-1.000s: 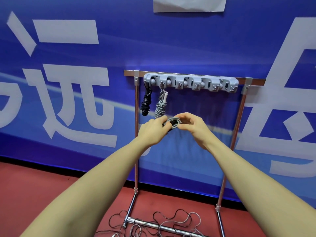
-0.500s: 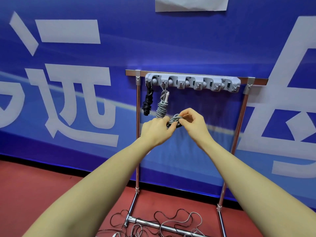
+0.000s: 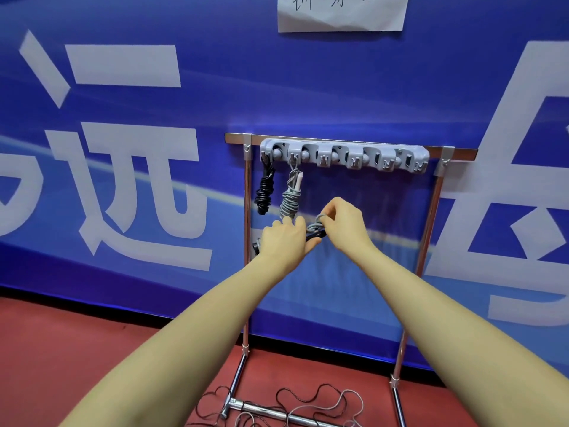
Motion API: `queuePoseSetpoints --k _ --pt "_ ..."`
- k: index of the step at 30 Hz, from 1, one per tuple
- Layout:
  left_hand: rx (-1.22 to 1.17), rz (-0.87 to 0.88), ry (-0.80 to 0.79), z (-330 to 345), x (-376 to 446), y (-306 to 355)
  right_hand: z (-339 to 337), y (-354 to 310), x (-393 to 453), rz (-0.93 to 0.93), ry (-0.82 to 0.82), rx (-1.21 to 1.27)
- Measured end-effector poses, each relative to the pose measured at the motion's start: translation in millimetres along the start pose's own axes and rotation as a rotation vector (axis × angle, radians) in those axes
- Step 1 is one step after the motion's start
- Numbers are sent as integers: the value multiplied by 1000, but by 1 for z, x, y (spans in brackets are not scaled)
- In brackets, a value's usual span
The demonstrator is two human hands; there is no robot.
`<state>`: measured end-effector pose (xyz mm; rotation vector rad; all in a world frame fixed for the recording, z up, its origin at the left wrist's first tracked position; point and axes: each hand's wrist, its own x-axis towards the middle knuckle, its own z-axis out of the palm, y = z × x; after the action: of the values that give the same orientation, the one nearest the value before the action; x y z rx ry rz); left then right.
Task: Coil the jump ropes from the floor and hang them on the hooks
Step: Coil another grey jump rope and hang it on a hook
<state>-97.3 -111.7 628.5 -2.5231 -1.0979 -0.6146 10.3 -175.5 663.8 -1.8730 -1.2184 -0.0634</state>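
A grey hook rail (image 3: 345,155) runs along the top of a metal rack. A coiled black jump rope (image 3: 264,189) hangs from its leftmost hook, and a coiled grey jump rope (image 3: 291,197) hangs from the hook beside it. Below the rail, both hands hold a third coiled grey rope bundle (image 3: 315,228) with a black handle. My left hand (image 3: 284,241) grips the bundle from the left. My right hand (image 3: 343,223) pinches a loop of cord at its top. Loose ropes (image 3: 311,405) lie tangled on the red floor around the rack's base.
The rack's two chrome posts (image 3: 247,241) stand against a blue banner wall with large white characters. A chrome base bar (image 3: 271,412) lies on the floor among the loose cords. A white paper sheet (image 3: 340,12) is fixed to the wall above.
My right hand has lifted slightly and now pinches a loop standing up from the bundle. The left hand has kept its grip; the view has shifted a little.
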Motion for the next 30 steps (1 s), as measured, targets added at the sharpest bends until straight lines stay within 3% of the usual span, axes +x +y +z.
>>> queuePoseSetpoints --k 4,6,10,14,19,24,30 --pt "-163 -10 -122 -13 7 4 5 2 -6 -212 78 -253" --pt "-305 -48 -153 -17 8 3 6 2 -10 -243 118 -252" --pt "-381 -74 -169 -18 4 6 5 1 -13 -212 154 -187" --pt "-341 -32 -107 -13 -3 9 1 -2 -8 -49 222 14" --pt "-360 -33 -80 -7 -5 13 -2 -5 -2 70 263 30" --pt "-608 -113 -194 -1 8 5 -6 -10 8 11 230 61" --pt "-1000 -151 41 -18 45 -1 -14 -15 34 -84 172 2"
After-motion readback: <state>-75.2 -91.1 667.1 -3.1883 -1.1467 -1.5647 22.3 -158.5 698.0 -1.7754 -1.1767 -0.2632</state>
